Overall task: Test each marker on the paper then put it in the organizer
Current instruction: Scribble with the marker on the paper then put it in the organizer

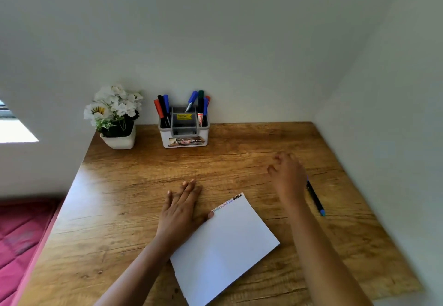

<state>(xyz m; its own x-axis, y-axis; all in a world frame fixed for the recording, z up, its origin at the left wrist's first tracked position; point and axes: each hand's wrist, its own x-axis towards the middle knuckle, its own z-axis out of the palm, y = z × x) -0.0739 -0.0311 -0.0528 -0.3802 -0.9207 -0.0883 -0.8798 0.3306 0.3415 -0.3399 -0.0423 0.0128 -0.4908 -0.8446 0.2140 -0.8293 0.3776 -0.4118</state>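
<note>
Thumb of left hand (181, 206) on paper (225, 245); right hand (286, 176) fingers loosely curled

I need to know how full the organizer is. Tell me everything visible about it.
The organizer is a plastic box, white below with a grey divided top, a yellow sticker at its middle and a printed label on the front. It stands upright on the wooden table against the wall, right of the flower pot. Its left side holds red, black and blue markers; its right side holds more. Neither the left hand nor the right hand touches it.
</note>
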